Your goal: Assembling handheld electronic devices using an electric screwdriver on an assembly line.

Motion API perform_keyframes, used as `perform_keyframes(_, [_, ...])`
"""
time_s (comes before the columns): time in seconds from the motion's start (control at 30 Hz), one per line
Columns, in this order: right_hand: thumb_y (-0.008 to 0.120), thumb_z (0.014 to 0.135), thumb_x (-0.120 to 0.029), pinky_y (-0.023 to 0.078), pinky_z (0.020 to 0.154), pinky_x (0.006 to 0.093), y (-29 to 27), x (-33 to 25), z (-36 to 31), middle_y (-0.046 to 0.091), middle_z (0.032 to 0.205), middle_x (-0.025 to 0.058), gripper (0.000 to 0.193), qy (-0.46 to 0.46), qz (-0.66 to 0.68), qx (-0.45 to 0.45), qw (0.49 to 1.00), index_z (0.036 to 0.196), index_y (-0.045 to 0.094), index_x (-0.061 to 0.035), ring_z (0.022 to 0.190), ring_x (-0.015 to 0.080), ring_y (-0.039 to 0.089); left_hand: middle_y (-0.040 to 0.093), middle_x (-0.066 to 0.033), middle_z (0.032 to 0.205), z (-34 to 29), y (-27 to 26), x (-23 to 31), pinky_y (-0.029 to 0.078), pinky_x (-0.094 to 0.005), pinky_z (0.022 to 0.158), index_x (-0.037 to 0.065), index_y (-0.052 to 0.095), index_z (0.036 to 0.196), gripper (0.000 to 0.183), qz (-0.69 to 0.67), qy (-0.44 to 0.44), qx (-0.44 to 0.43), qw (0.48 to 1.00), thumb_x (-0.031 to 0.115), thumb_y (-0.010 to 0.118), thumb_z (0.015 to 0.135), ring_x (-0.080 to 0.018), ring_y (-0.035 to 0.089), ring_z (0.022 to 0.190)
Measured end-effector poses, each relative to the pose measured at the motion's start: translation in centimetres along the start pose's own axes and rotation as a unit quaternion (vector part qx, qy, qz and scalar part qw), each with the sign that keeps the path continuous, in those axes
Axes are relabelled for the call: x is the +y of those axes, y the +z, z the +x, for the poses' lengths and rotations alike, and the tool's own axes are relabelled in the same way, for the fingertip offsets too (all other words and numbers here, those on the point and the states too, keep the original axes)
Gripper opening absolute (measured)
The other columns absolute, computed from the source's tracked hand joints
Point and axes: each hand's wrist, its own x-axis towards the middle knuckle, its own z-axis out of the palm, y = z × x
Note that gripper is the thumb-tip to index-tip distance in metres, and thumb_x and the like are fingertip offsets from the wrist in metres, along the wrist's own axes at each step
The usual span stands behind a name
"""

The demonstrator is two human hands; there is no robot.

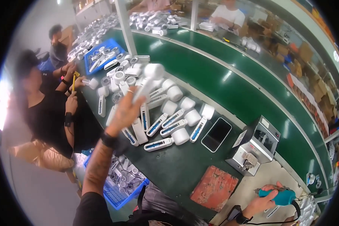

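My left hand [125, 113] is raised over the pile and closed round a white handheld unit [153, 71] with a slim handle and a round head, smeared by motion. Beneath and beyond it lie several more white units [173, 128], many with a blue strip showing in the handle. At the lower right my right hand [266, 199] grips a teal corded hand tool [283, 196], its cord running down from the back. The tool's exact kind is unclear. A worn red block [214, 188] and a metal machine [254, 147] stand near my right hand.
A black-screened phone [217, 135] lies beside the units. Blue crates hold more parts, one on the bench [89, 62] and one below its edge [118, 203]. At left, a co-worker [45, 109] holds a yellow-handled tool [75, 81]. A green conveyor [229, 86] runs behind a post [126, 28].
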Motion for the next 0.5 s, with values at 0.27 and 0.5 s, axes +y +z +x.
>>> perform_keyframes(0.27, [0.056,0.1,-0.048,0.043,0.059,0.0245,-0.3,2.0,0.0,0.058,0.075,0.0055,0.056,-0.052,0.055,-0.023,0.997,0.122,0.052,0.0033,0.067,0.0131,0.054,0.063,-0.0257,0.116,4.1,-1.3,-9.2,0.046,-0.0496,0.094,0.0,0.056,0.131,0.046,0.226,0.117,-0.002,0.967,0.026,0.062,0.094,-0.0437,0.057,0.109])
perform_keyframes(0.5, [0.061,0.096,-0.046,0.045,0.059,0.0251,-1.8,-0.7,-0.9,0.06,0.078,0.0069,0.058,-0.039,0.094,-0.041,0.994,0.124,0.05,0.0039,0.07,0.0139,0.057,0.066,-0.0185,0.113,4.6,0.1,2.0,0.047,-0.0432,0.095,0.001,0.063,0.113,0.025,0.067,0.175,0.093,0.978,0.001,0.065,0.088,-0.0364,0.061,0.106])
